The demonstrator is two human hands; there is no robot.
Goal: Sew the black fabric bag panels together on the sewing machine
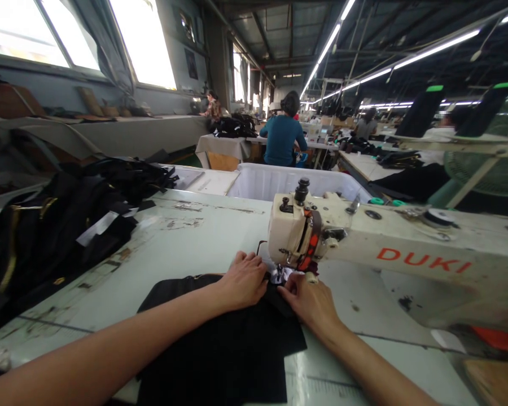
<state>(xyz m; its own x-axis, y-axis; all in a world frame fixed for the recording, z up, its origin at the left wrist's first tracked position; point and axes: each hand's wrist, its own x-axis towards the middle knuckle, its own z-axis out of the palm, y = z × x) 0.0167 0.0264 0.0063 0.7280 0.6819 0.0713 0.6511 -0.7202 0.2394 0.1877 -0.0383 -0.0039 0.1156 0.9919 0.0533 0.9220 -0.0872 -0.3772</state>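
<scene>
Black cloth (228, 344) under fingers of 2 hands, edge at presser foot (279, 274) betw. them. L hand (246, 279): fingers curled atop, grip unclear. R hand (312, 299): thumb + index pinched on edge. Rec: keep flat, tips clear.

Stretches far back beyond the hands (245, 280) beneath a dark ceiling (275, 34), lit by long strip lights (436, 50) above and to their right. Takes in daylight through bright windows (144, 45) high to their left, near a gathered grey curtain (112, 62) and a blue-grey wall (201, 67). Includes a long counter (135, 131) below those windows, a cloth-draped table (220, 146) well beyond the hands, and a scuffed, pale green bench (214, 225) beneath them.
</scene>
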